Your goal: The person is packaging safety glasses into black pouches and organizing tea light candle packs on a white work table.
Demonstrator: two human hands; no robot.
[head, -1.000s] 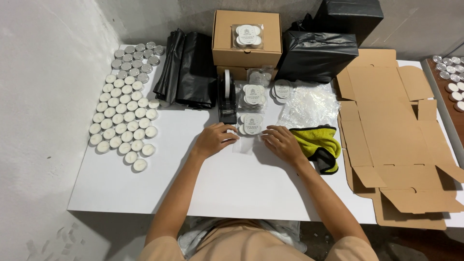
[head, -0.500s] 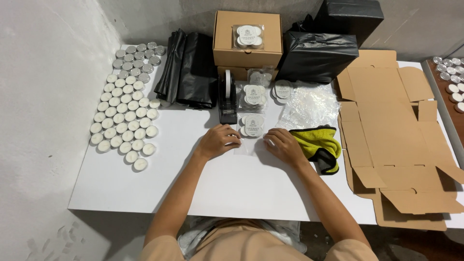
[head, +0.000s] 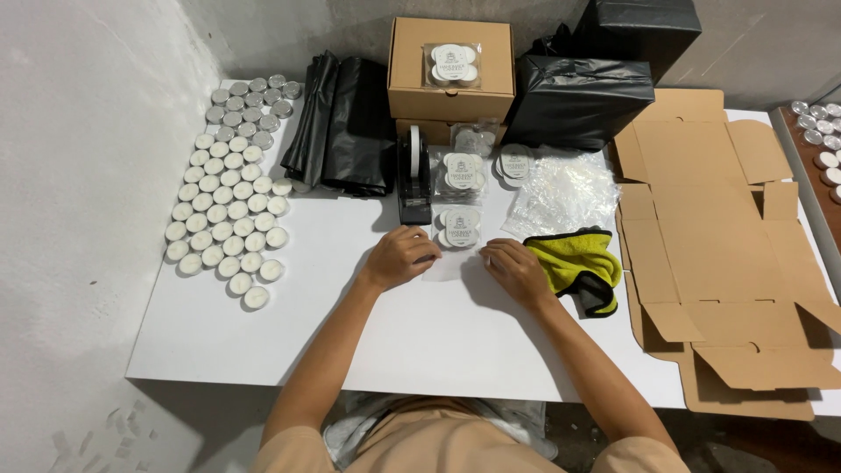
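Table: white table (head: 263, 350), everything laid out on it.
Flat carton: unfolded brown cardboard box (head: 718, 236) on the right, long axis running away from the person.
Tealights: rows of tealight candles (head: 229, 206) on the left.
Cloth: yellow cloth (head: 583, 263) just beside the right hand.
Left hand: left hand (head: 401, 257), fingers curled down on a clear bag.
Right hand: right hand (head: 517, 270), fingers pressing the same bag, hands apart.
Bag: clear plastic bag (head: 448, 263) flat between both hands, direction unclear.
Pack: bagged candle pack (head: 461, 226) just beyond the fingertips.
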